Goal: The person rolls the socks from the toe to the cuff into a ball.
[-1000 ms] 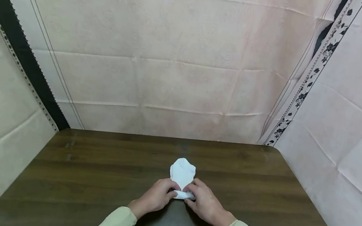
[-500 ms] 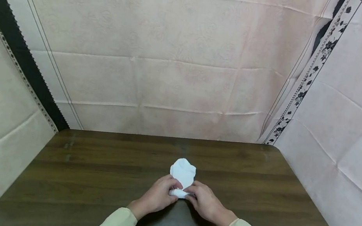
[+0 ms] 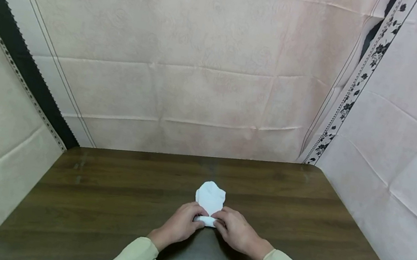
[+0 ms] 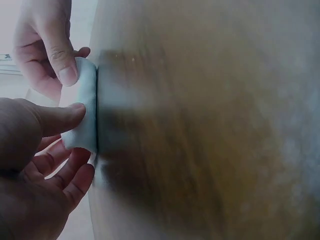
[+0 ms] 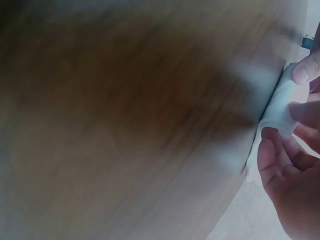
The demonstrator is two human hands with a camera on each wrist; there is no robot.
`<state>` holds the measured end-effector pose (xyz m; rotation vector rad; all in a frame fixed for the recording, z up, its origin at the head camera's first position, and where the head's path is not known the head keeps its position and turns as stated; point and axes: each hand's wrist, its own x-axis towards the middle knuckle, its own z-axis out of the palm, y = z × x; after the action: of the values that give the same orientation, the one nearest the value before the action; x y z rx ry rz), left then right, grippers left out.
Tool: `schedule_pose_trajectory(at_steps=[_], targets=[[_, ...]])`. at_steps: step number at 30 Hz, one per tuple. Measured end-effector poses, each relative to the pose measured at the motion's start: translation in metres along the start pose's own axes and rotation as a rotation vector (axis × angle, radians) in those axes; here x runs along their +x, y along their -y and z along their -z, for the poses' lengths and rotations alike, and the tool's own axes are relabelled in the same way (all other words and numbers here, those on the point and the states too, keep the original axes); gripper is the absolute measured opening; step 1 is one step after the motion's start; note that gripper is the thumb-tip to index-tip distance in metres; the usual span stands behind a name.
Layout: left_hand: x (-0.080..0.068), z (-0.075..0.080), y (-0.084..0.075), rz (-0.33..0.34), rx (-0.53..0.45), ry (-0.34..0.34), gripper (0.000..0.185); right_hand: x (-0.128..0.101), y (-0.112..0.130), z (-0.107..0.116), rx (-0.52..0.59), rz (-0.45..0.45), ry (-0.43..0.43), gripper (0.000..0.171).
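While curling the left hand (image 3: 181,223) and right hand (image 3: 238,233) narrowly round opposite ends of the white cloth (image 3: 210,196), pinching its rolled edge between them, probably for even tension, and resting its flat part just beyond on the table (image 3: 98,203).

Head cam sat high, facing far and down over the brown wood-grain table (image 3: 118,206); left and right wrist cams looked inward, super close, both catching the soft white rolled sheet (image 4: 88,94).
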<state>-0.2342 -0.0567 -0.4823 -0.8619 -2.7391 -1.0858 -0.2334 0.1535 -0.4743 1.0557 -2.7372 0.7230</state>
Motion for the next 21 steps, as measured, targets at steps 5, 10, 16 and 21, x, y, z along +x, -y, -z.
schedule_pose_trajectory(at_steps=[5,10,16,21], targets=[[-0.0003,0.0009,0.0009,0.006,0.0,0.007,0.007,-0.001,0.0019,-0.0001,-0.035,-0.029,-0.027,0.017],[0.0011,0.0024,0.0008,-0.01,0.002,0.01,0.007,-0.001,0.0024,0.0,-0.086,-0.045,-0.06,0.029],[0.0013,0.0033,0.0001,-0.012,0.019,0.014,0.008,0.0,0.0041,-0.0005,-0.091,-0.037,-0.051,0.028],[0.0004,0.0034,-0.0011,0.008,0.028,0.017,0.012,-0.0002,0.003,-0.0027,-0.106,0.003,-0.061,0.022]])
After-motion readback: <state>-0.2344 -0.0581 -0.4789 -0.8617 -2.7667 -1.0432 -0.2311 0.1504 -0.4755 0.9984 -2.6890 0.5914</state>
